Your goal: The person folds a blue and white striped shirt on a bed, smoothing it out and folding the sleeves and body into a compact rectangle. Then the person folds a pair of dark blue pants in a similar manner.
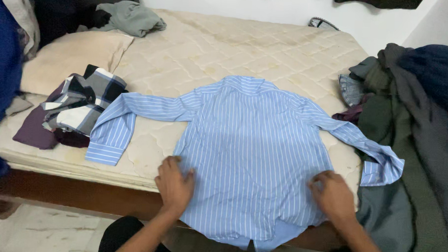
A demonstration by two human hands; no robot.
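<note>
A blue striped shirt lies spread flat, back side up, on a bare quilted mattress. The collar points toward the far wall; the hem hangs over the near edge of the bed. Both sleeves extend outward and bend down toward the near edge, with the cuffs resting on the mattress.

The left hand rests palm down on the lower left edge of the shirt, fingers loosely curled onto the fabric. The right hand rests on the lower right edge of the shirt in the same manner, fingers bent against the cloth. Neither hand is closed around a fold; whether the fingertips pinch the fabric cannot be told.

A plaid garment lies bunched on the left side of the mattress, on top of dark purple cloth. A pillow sits behind it, and a grey-green garment lies at the far left corner. A pile of dark clothes occupies the right side, touching the right sleeve.
</note>
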